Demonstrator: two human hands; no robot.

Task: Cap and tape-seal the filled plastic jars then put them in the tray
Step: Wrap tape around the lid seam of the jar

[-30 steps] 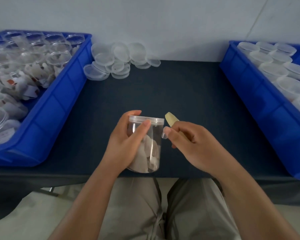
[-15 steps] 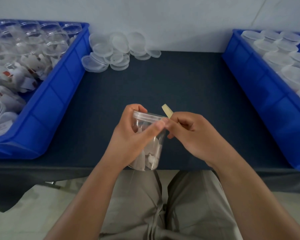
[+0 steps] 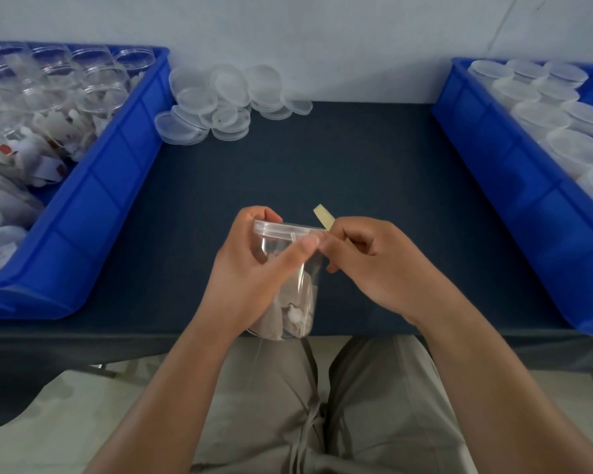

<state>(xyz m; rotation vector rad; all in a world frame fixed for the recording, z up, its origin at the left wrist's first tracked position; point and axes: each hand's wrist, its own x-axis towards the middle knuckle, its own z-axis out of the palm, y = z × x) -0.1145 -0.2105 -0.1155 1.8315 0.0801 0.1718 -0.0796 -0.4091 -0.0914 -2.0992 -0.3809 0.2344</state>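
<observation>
A clear plastic jar [image 3: 293, 302] with a lid on and pale packets inside is held over the table's front edge. My left hand [image 3: 250, 271] grips it, fingers behind the rim and thumb across the front just under the lid. My right hand [image 3: 374, 265] touches the jar's right side near the lid and holds a small beige strip [image 3: 323, 216] that sticks up above its fingers. The blue tray [image 3: 514, 186] on the right holds several capped jars.
A blue tray [image 3: 93, 206] on the left is full of open filled jars. A heap of loose clear lids [image 3: 226, 104] lies at the back of the dark table [image 3: 322, 165] against the wall. My lap is below the table edge.
My right hand has closed in from beside the jar until its fingertips meet my left thumb at the lid. The jar stays in my left hand.
</observation>
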